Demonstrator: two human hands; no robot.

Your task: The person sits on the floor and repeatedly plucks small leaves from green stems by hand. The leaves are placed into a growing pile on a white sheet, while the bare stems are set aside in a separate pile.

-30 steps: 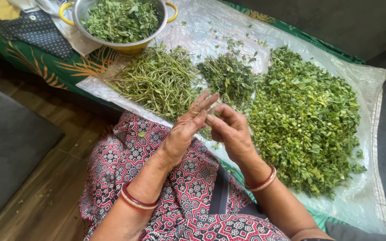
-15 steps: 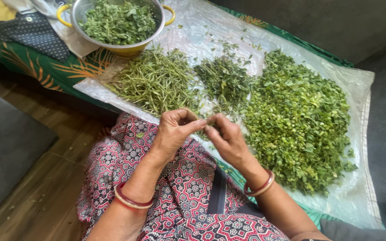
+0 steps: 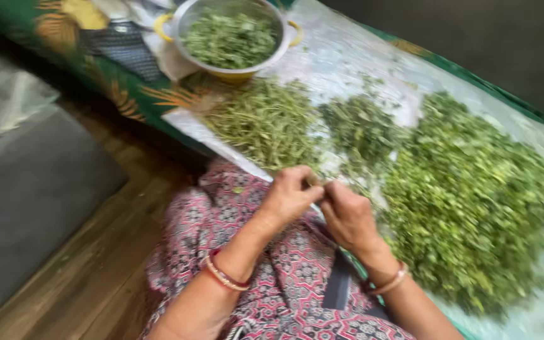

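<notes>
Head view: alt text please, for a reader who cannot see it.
Left hand and right hand meet fingertip to fingertip over a patterned lap, pinching something small. Beyond, a plastic sheet holds a stem pile, leafy greens and a leaf-filled metal bowl.

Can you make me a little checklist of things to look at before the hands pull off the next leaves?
1. Both hands together on a sprig: left hand and right hand meet at the fingertips; ok.
2. Sprig itself visible: blurred; cannot tell.
3. Stem pile apart from the big leaf heap: ok.
4. Small unpicked bunch close ahead of the hands: ok.
5. Bowl of leaves upright on the cloth: ok.
6. Plastic sheet lying under the piles: ok.
</notes>
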